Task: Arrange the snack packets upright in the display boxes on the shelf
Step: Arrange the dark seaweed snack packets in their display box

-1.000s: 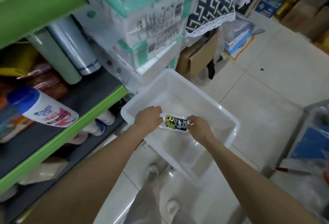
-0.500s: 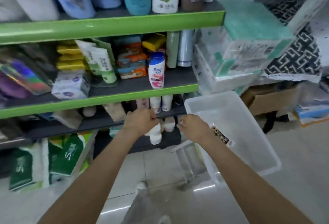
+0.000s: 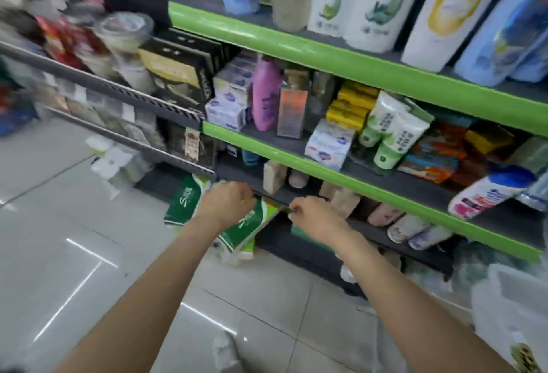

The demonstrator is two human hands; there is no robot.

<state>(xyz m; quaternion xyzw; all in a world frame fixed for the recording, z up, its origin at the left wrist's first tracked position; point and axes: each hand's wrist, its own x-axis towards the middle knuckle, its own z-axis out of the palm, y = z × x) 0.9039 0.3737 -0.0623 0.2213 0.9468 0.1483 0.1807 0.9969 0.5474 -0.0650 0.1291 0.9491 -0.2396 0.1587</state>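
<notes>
My left hand [image 3: 226, 203] and my right hand [image 3: 312, 218] are both closed, a short gap apart, in front of the lowest shelf level. A sliver of greenish snack packet [image 3: 245, 200] shows at my left fingers. A dark packet edge [image 3: 289, 210] shows at my right fingertips. Most of what each hand holds is hidden in the fist. One more dark snack packet [image 3: 523, 355] lies in the white plastic bin [image 3: 504, 289] at the bottom right. No display box is clearly visible.
Green-edged shelves [image 3: 341, 182] hold soap boxes, tubes and bottles. Green tissue packs [image 3: 247, 225] lean on the floor just below my hands. A grey rack [image 3: 118, 90] with boxes and jars stands to the left. Tiled floor [image 3: 89, 239] lies at the lower left.
My hands left the white bin with packets and moved left along the shelf. My view swung left and the bin slid to the bottom right corner.
</notes>
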